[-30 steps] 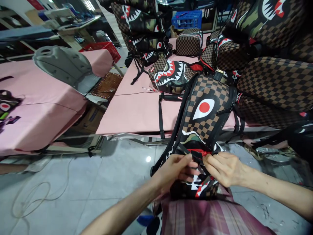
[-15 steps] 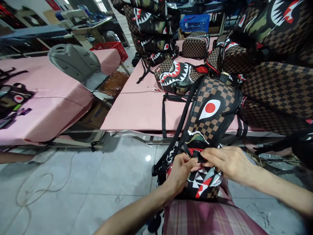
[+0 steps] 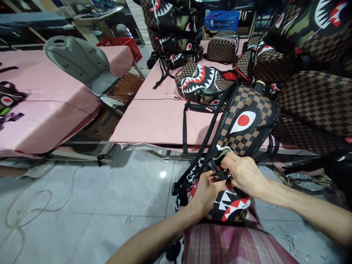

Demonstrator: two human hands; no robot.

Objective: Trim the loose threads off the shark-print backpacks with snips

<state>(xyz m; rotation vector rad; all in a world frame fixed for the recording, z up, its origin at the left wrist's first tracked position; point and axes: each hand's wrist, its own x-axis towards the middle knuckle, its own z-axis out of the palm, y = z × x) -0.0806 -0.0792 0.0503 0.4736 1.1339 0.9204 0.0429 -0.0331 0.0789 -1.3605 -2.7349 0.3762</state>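
A brown-and-black checkered backpack [image 3: 250, 99] with a red-and-white eye leans from the pink table down onto my lap. My left hand [image 3: 205, 194] is closed in a pinch on black strap material at the bag's lower part, above the printed shark teeth. Close against it, my right hand [image 3: 244, 176] is closed on what look like small dark thread snips [image 3: 221, 178], their two narrow blades pointing toward my left fingers. What exactly lies between the blades is too small to tell. A black shoulder strap [image 3: 203, 146] runs down the bag's left side.
Another shark-mouth bag [image 3: 203, 84] lies on the pink table [image 3: 148, 121]. Stacked bags [image 3: 176, 40] rise behind it, and more checkered bags [image 3: 316, 102] crowd the right. A grey chair [image 3: 79, 66] stands between the tables. A blue crate [image 3: 221, 21] sits at the back.
My right hand has turned and moved slightly up and left. A shiny thing beneath it has gone from there, and dark blades now show between my hands. The view has shifted slightly.
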